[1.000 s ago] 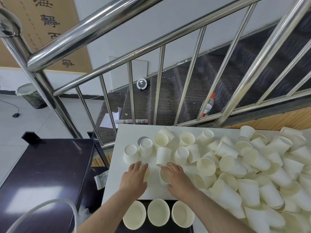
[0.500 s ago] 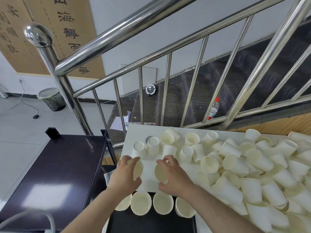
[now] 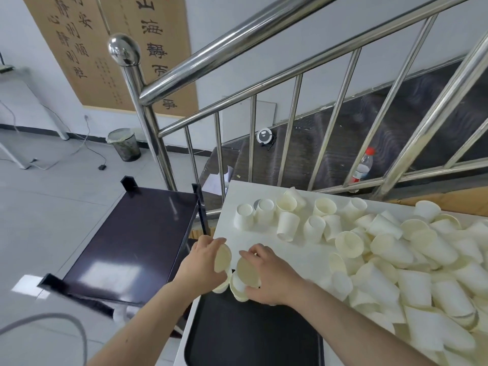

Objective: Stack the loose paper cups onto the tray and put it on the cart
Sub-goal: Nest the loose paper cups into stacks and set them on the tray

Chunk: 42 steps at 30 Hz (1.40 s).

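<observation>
My left hand [image 3: 202, 262] grips a white paper cup [image 3: 222, 258], its mouth tilted toward the right. A second paper cup [image 3: 247, 269] is held in my right hand [image 3: 269, 273], mouth facing left. Both cups hover just above other cups [image 3: 237, 287] standing at the far edge of the black tray [image 3: 253, 336]. The tray lies on the white table [image 3: 264, 249] near its front left corner. A big heap of loose paper cups [image 3: 396, 260] covers the table's right side. The dark cart [image 3: 132, 247] stands left of the table.
A steel stair railing [image 3: 237, 62] runs behind the table, its post [image 3: 148, 128] near the cart. A water bottle [image 3: 363, 165] stands on the stairs. A bin [image 3: 124, 144] and cables lie on the floor at left. A grey hose [image 3: 52, 323] curves at bottom left.
Both hands lifted a cup each off the table and drew them back toward the cups on the tray. The view has swung left and up.
</observation>
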Each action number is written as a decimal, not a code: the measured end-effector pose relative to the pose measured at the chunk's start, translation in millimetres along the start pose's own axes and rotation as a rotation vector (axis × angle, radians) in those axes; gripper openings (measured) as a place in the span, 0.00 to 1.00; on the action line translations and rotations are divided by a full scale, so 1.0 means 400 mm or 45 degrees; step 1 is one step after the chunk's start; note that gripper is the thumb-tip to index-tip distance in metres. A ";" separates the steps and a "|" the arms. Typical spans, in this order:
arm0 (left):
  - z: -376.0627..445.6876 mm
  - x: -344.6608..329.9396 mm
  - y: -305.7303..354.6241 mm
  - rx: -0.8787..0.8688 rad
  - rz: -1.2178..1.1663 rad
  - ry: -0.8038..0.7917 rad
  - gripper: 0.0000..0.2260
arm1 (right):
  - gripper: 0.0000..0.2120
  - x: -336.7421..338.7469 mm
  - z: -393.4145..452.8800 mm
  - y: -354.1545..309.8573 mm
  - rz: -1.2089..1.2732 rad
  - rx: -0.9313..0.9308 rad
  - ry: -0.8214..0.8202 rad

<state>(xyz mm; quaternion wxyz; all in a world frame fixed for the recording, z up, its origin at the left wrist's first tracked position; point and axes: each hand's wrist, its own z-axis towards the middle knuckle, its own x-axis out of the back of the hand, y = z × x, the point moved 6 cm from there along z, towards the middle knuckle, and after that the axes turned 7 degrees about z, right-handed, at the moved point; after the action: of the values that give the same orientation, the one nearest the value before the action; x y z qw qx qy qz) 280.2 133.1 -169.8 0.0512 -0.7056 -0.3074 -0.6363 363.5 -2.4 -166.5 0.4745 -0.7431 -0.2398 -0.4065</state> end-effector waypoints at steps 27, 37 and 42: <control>0.036 -0.141 -0.048 -0.086 0.159 -0.274 0.35 | 0.37 -0.133 0.075 0.060 -0.127 -0.136 -0.201; 0.125 -0.069 0.007 -0.120 0.032 -0.174 0.29 | 0.32 0.014 0.077 0.123 0.113 -0.246 0.057; 0.196 -0.065 0.051 -0.134 0.092 -0.096 0.27 | 0.30 0.054 0.081 0.188 0.136 -0.377 0.164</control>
<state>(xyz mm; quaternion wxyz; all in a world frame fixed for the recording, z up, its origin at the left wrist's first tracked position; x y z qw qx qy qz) 358.0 143.5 -202.0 0.0253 -0.7414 -0.2497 -0.6223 443.7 -6.6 -193.9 0.3952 -0.7889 -0.1065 -0.4583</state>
